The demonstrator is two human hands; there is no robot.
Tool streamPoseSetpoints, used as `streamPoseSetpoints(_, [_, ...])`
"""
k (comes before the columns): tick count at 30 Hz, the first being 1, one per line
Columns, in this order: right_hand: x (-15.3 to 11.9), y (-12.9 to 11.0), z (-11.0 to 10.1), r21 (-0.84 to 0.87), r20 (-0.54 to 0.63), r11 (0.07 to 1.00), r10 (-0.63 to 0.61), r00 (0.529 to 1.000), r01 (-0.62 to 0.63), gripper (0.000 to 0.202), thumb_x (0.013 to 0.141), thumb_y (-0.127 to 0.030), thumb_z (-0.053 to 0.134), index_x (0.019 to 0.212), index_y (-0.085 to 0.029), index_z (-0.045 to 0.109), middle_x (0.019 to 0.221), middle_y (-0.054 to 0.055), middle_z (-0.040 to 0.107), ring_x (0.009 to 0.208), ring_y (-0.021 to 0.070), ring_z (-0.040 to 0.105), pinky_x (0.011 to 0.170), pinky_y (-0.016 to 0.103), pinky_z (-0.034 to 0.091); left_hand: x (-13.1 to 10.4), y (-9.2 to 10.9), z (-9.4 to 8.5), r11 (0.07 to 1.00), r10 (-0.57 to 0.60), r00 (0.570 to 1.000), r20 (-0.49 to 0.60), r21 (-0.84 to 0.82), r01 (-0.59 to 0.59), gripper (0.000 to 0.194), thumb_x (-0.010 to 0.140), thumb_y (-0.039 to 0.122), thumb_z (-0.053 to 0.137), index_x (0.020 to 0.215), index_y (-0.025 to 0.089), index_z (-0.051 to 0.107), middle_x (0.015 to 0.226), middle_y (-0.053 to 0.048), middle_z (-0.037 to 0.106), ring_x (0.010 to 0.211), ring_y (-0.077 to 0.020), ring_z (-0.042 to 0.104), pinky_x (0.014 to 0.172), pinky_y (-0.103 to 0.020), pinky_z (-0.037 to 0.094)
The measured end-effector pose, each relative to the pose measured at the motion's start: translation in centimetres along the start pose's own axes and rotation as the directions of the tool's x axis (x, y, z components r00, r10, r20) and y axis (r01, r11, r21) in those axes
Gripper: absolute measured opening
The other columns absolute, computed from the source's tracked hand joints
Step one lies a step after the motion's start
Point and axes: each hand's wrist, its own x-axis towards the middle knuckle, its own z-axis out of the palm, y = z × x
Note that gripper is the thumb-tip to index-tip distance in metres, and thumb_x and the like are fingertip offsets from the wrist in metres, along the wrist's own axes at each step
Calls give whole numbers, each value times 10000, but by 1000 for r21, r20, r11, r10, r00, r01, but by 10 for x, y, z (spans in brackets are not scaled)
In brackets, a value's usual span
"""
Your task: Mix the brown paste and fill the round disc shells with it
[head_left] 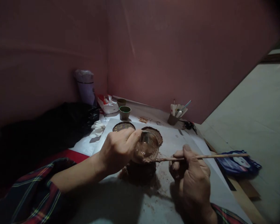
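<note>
The two hands are apart, each closed on something of its own. The left hand [121, 147] grips a clear cup [146, 150] by its rim, tipped so that the wet brown paste [143, 153] inside shows. The right hand [193, 177] pinches a thin wooden stick [211, 156], held nearly level, its brown-coated end at the lower edge of the clear cup. Beneath the clear cup, a dark brown lump [141, 172] sits on the smeared white sheet [170, 149] that covers the worktop. Just behind the hands lie two dark-rimmed round pieces, the left one [123, 125] dotted with yellow, the right one [157, 134] plain brown. Farther back stand a green-lined pot [125, 114] and, to the right, a small holder [173, 119] of brushes and sticks.
</note>
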Motion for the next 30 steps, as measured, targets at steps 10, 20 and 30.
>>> streamPoseSetpoints(10, [3, 5, -6, -173, 24, 984, -31, 999, 35, 353, 767, -436, 659, 589, -143, 574, 417, -40, 505, 320, 56, 425, 293, 151, 276, -4, -10, 5, 997, -68, 997, 35, 25, 67, 159, 837, 62, 474, 906, 100, 613, 715, -69, 660, 661, -153, 616, 566, -245, 481])
streamPoseSetpoints(20, [-9, 6, -7, -152, 75, 967, -197, 978, 206, 303, 823, -371, 608, 609, -157, 601, 468, -24, 515, 373, 84, 455, 338, 191, 314, 4, -11, 4, 981, -187, 982, -20, -55, 186, 174, 798, 56, 496, 831, 113, 657, 747, -70, 708, 634, -145, 649, 555, -228, 483])
streamPoseSetpoints(30, [2, 8, -8, -93, 176, 990, -93, 980, 111, 353, 813, -452, 603, 631, -150, 605, 437, -15, 535, 385, 88, 485, 342, 167, 354, 40, -34, 3, 680, -607, 769, 202, -369, 634, 179, 660, 73, 556, 704, 118, 723, 629, -28, 712, 563, -148, 650, 501, -217, 492])
